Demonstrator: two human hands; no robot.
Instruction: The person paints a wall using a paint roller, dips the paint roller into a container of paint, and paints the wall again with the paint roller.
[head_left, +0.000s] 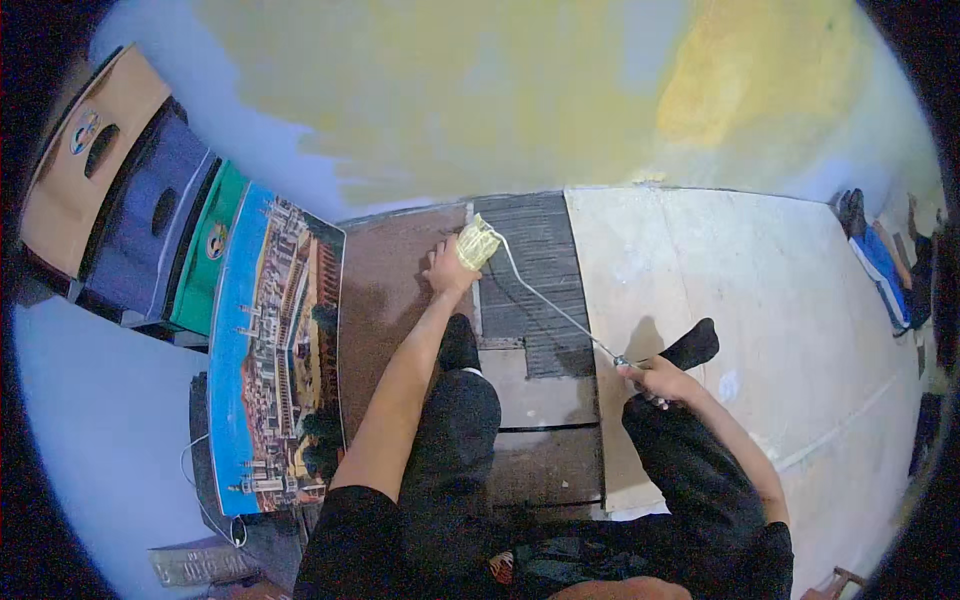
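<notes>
My left hand (448, 270) reaches forward above the floor with its fingers around a pale yellow crinkled packet (478, 242). From the packet's far end a thin white cord (553, 305) bends, then runs nearly straight down to the right. Close to my right knee, my right hand (661, 379) grips the cord's other end, where a small shiny metal piece (620, 361) shows at the fingertips. What lies inside that fist is hidden. Both my legs are bent, in black trousers (451, 435), with a black sock (691, 345) on the right foot.
A large panel with a seaside city picture (285, 352) stands at my left, beside tan (56, 202), purple and green boxes. Ahead rises a yellow-patched wall (487, 97). Pale boards (720, 262) and a dark ribbed sheet (525, 255) cover the floor. Another person's blue-trousered leg (879, 262) is far right.
</notes>
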